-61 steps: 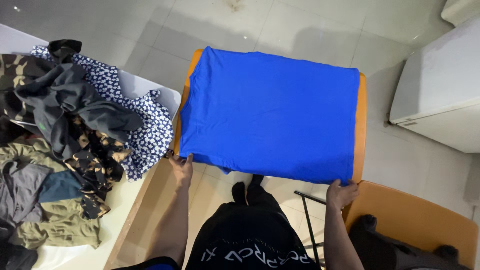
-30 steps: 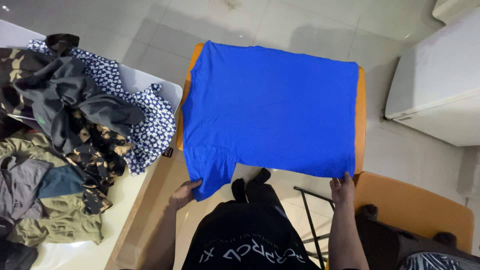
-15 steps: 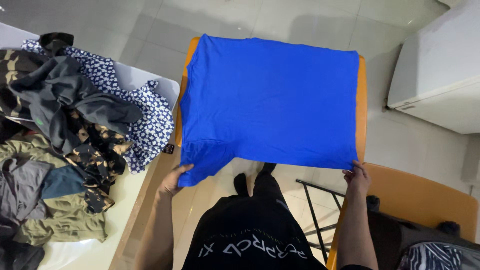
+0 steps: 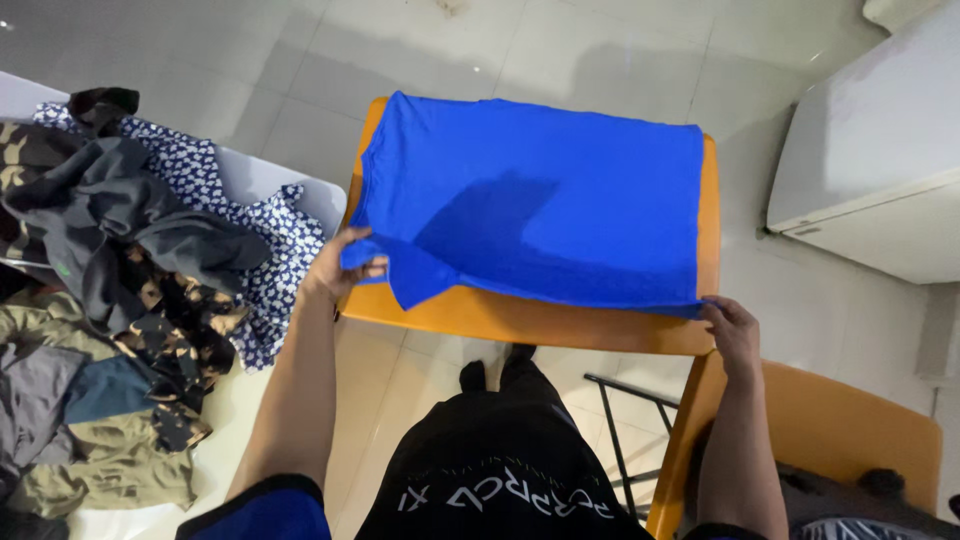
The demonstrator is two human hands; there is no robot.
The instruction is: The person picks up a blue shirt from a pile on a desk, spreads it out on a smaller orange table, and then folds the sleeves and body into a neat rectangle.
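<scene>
Pinching bright blue cotton T-shirt (image 4: 540, 200) on orange counter (image 4: 520, 322), left grip (image 4: 345, 265) clenched on sleeve, right grip (image 4: 730, 325) on hem corner; likely bunching if pulled unevenly.

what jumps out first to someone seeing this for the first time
A bright blue garment spread flat on an orange table at centre. The left hand grips its near left corner, the right hand its near right corner. A heap of mixed clothes lies at left.

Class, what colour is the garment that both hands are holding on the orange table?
The garment is plain bright blue, seen in the head view.
</scene>
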